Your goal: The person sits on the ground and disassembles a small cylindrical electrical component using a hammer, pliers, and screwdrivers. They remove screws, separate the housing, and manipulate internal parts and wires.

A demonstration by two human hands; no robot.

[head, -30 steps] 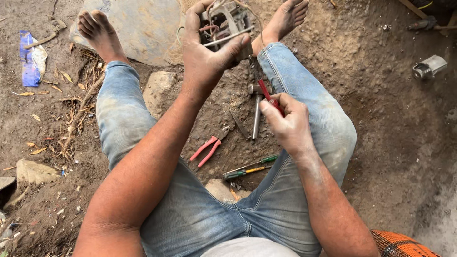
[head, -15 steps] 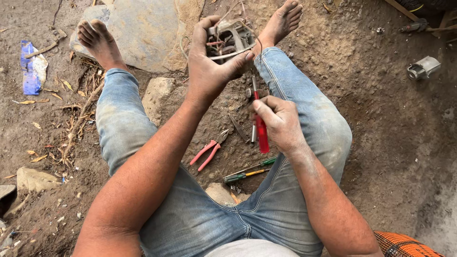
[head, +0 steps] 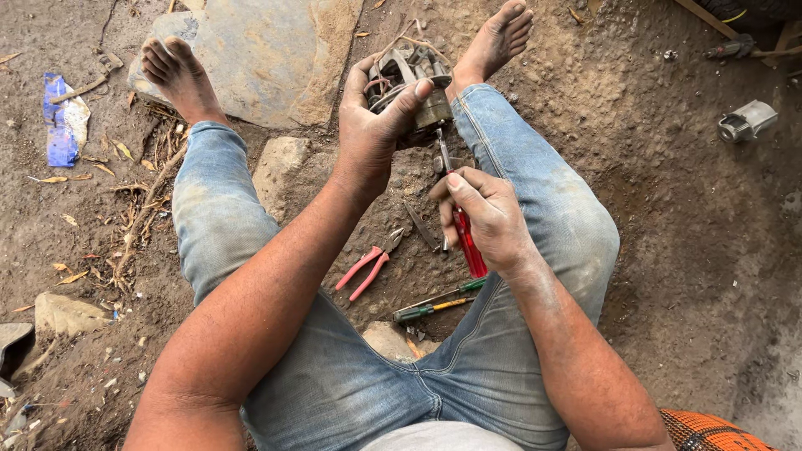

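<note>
The right hand [head: 484, 219] grips a red-handled screwdriver [head: 461, 227], its long axis slanting up and away, tip just beneath the small metal motor part [head: 409, 79]. The left hand [head: 378, 125], closed around that part, holds it above the bare dirt ground [head: 685, 250].

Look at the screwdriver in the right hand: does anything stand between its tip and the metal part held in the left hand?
Nothing visible does. The screwdriver in the right hand points straight up to the metal part gripped by the left hand.
</note>
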